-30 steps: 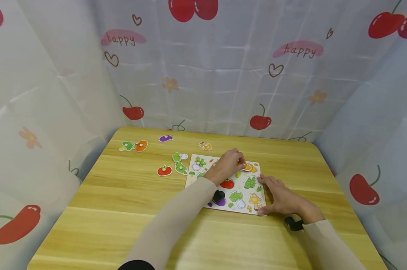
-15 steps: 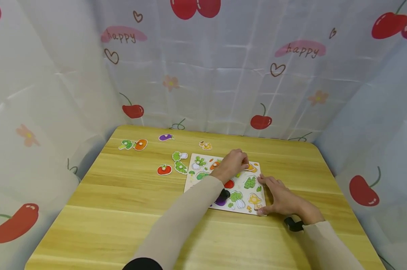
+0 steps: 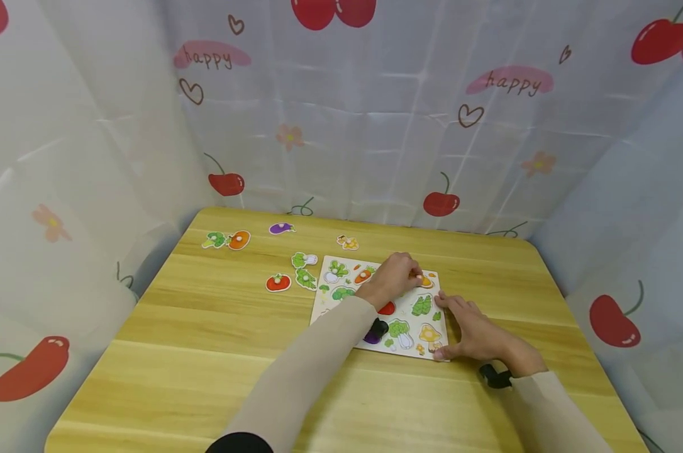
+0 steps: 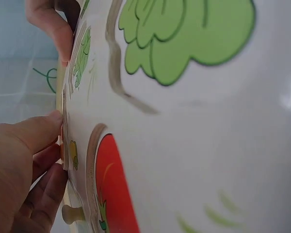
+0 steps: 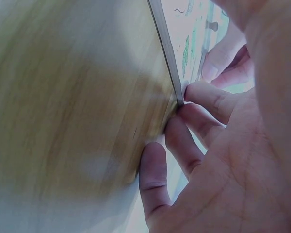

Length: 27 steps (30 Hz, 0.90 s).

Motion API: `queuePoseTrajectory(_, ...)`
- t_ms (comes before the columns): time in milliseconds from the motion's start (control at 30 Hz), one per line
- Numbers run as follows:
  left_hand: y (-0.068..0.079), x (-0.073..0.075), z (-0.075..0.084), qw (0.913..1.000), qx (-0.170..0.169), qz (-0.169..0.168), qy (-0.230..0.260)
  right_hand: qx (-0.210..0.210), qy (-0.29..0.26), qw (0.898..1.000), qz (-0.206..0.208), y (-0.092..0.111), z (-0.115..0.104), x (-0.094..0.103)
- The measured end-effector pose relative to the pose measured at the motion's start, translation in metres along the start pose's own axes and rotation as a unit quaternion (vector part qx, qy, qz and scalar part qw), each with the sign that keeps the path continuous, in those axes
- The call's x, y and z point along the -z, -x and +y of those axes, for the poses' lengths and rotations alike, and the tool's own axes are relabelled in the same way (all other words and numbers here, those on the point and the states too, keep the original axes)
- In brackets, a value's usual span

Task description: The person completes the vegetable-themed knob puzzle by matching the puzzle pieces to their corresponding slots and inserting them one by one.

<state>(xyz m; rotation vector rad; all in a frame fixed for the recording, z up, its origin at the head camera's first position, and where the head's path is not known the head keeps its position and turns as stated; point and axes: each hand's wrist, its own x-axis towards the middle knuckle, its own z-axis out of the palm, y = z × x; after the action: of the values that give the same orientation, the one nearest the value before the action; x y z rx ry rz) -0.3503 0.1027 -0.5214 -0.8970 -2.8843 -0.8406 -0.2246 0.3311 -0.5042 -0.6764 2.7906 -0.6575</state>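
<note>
A white vegetable puzzle board (image 3: pixel 313 314) lies on the wooden table. Over its upper right part, my left hand (image 3: pixel 394 277) pinches an orange puzzle piece (image 3: pixel 426 282); the fingers cover much of it and its exact kind is hidden. Seen edge-on in the left wrist view, the thin piece (image 4: pixel 64 145) is at the fingertips, close against the board. My right hand (image 3: pixel 480 333) holds the board's right side, thumb at the near corner and fingers along the edge. A carrot piece (image 3: pixel 363 275) and a radish-like piece (image 3: pixel 336 272) with knobs sit in the board.
Left of the board lie a tomato piece (image 3: pixel 278 283) and two leafy green pieces, one a bok choy (image 3: pixel 304 260). Farther back are a broccoli piece (image 3: pixel 214 240), an orange pumpkin-like piece (image 3: pixel 239 240), an eggplant piece (image 3: pixel 282 228) and a yellow mushroom-like piece (image 3: pixel 348 243).
My left hand has shifted slightly right over the upper right of the board, with the orange piece at its fingertips. My right hand keeps its place on the board's edge.
</note>
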Motion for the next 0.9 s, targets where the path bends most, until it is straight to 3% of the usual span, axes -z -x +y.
queuePoseTrajectory(900,0.0028,-0.0019,0.006,0.9998,-0.005,-0.005,-0.018,0.007,0.002,1.0,0.005,0.0011,-0.0012,-0.0003)
